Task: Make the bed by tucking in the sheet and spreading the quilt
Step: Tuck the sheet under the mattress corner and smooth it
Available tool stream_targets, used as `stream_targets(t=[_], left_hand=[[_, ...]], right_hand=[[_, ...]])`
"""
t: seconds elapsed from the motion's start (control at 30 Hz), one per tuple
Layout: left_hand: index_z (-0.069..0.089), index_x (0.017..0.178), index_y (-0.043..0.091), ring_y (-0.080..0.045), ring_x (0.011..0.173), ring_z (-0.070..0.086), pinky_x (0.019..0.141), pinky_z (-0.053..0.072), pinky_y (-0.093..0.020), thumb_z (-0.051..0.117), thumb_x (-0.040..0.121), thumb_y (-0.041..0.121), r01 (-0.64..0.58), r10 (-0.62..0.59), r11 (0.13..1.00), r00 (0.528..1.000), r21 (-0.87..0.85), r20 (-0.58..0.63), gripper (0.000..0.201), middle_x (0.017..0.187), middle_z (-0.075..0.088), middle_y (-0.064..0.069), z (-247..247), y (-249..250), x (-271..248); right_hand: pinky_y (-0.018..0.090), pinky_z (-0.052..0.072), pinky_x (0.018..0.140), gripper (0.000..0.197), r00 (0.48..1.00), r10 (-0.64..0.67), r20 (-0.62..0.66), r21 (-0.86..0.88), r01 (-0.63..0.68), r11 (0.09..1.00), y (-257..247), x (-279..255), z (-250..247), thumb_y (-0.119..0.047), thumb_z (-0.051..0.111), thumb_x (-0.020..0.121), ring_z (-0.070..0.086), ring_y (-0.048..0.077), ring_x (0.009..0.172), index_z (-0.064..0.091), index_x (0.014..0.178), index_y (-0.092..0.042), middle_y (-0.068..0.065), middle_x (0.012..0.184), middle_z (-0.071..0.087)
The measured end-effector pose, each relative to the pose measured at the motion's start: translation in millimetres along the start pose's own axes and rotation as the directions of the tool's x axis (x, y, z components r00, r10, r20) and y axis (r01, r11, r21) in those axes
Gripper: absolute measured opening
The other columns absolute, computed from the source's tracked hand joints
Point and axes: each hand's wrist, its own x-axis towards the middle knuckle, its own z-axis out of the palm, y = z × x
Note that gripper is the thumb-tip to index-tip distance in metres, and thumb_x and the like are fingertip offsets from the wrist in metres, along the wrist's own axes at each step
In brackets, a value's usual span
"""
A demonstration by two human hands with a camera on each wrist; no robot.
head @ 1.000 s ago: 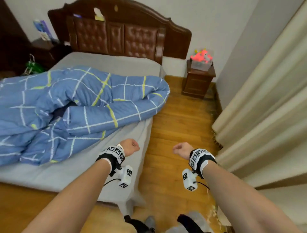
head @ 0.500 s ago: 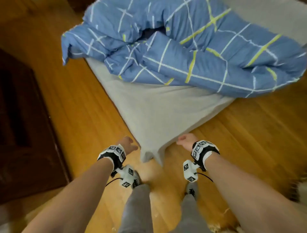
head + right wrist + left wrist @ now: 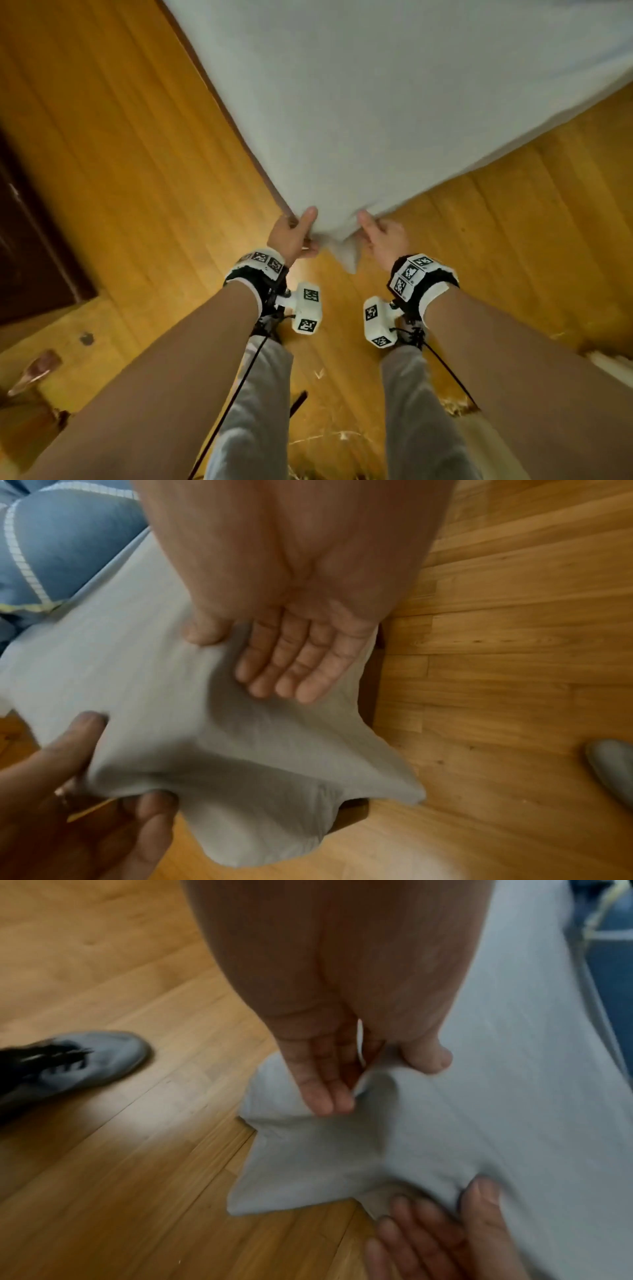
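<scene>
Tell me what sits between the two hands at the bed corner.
The loose corner flap of the grey sheet hangs between the left hand and right hand, each pinching it; clearest in the head view.

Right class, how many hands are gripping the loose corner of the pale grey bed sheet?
2: the left hand pinches the pale grey bed sheet corner's left side, the right hand its right side.

Both fists now opened and moved forward onto sheet [image 3: 394, 102] corner: left hand [image 3: 293, 234] and right hand [image 3: 385, 236] each pinch it, thumb on top. View dropped closer; quilt [image 3: 51, 547] gone from head view.
</scene>
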Motion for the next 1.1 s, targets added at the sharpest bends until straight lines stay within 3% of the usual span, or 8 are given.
stream_targets(t=[0.13, 0.23, 0.37, 0.5, 0.63, 0.73, 0.83, 1.1], left_hand=[[0.058, 0.094, -0.004, -0.018, 0.047, 0.061, 0.052, 0.053, -0.028, 0.055, 0.094, 0.042, -0.124, 0.125, 0.991, 0.992, 0.053, -0.002, 0.046, 0.064, 0.063, -0.015, -3, -7, -3], [0.063, 0.088, -0.005, -0.019, 0.053, 0.062, 0.056, 0.049, -0.029, 0.052, 0.096, 0.041, -0.121, 0.113, 0.97, 0.992, 0.213, 0.05, 0.048, 0.064, 0.067, -0.013, -19, -15, -21], [0.065, 0.085, 0.002, -0.017, 0.056, 0.066, 0.061, 0.054, -0.033, 0.051, 0.093, 0.05, -0.021, 0.017, 0.899, 1.0, 0.437, 0.014, 0.05, 0.067, 0.072, -0.009, -65, -36, -43], [0.054, 0.106, 0.013, -0.027, 0.075, 0.069, 0.078, 0.058, -0.045, 0.059, 0.088, 0.042, 0.094, -0.065, 0.824, 0.995, 0.559, -0.072, 0.034, 0.093, 0.071, -0.007, -86, -39, -22], [0.042, 0.123, 0.016, -0.026, 0.076, 0.066, 0.074, 0.059, -0.042, 0.057, 0.088, 0.026, 0.175, -0.102, 0.933, 0.967, 0.316, -0.234, 0.04, 0.101, 0.065, -0.009, -72, -22, -13], [0.052, 0.126, 0.013, -0.021, 0.092, 0.064, 0.084, 0.054, -0.04, 0.052, 0.094, 0.03, 0.034, -0.02, 0.997, 0.985, 0.076, -0.173, 0.035, 0.118, 0.061, -0.008, -55, 1, -17], [0.052, 0.131, 0.019, -0.021, 0.112, 0.06, 0.096, 0.051, -0.042, 0.048, 0.094, 0.047, 0.106, -0.119, 0.978, 0.991, -0.177, -0.059, 0.047, 0.128, 0.058, -0.001, -44, 22, -13], [0.064, 0.113, 0.021, -0.015, 0.107, 0.065, 0.088, 0.053, -0.034, 0.052, 0.081, 0.071, 0.193, -0.154, 0.862, 0.981, -0.468, 0.12, 0.06, 0.114, 0.07, 0.001, -8, 26, 35]], right_hand=[[0.037, 0.06, 0.069, 0.042, 0.99, -0.092, -0.108, 0.122, 0.105, 0.987, -9, -10, 7, -0.045, 0.06, 0.094, 0.069, 0.022, 0.066, 0.068, 0.066, -0.013, 0.007, 0.07, 0.072], [0.038, 0.059, 0.071, 0.041, 0.999, -0.021, 0.028, 0.075, 0.019, 0.997, -13, -33, 10, -0.033, 0.058, 0.096, 0.065, 0.021, 0.064, 0.066, 0.067, -0.006, 0.009, 0.071, 0.072], [0.036, 0.053, 0.074, 0.044, 0.961, -0.011, 0.278, -0.148, 0.054, 0.987, -17, -71, 40, -0.032, 0.049, 0.097, 0.059, 0.015, 0.059, 0.059, 0.058, -0.014, -0.005, 0.059, 0.064], [0.046, 0.057, 0.082, 0.043, 0.974, 0.107, 0.198, -0.164, -0.074, 0.984, 6, -51, 56, -0.051, 0.042, 0.092, 0.068, 0.024, 0.077, 0.066, 0.076, -0.02, 0.002, 0.079, 0.072], [0.046, 0.053, 0.095, 0.042, 0.964, 0.24, 0.119, -0.288, -0.197, 0.937, 24, -36, 23, -0.042, 0.053, 0.093, 0.064, 0.029, 0.106, 0.058, 0.124, -0.015, 0.003, 0.118, 0.065], [0.044, 0.057, 0.085, 0.026, 0.96, 0.28, 0.024, -0.033, -0.279, 0.96, 22, -20, 1, -0.029, 0.056, 0.093, 0.067, 0.023, 0.092, 0.061, 0.114, -0.015, 0.006, 0.109, 0.069], [0.034, 0.056, 0.072, 0.019, 0.946, 0.322, 0.043, 0.367, -0.315, 0.876, 5, -9, -6, -0.023, 0.054, 0.097, 0.065, 0.018, 0.086, 0.062, 0.114, -0.017, 0.009, 0.108, 0.068], [0.048, 0.045, 0.106, 0.035, 0.923, 0.197, 0.33, 0.806, -0.384, 0.451, 9, 30, 6, -0.024, 0.046, 0.094, 0.061, 0.031, 0.119, 0.058, 0.122, -0.008, 0.017, 0.128, 0.063]])
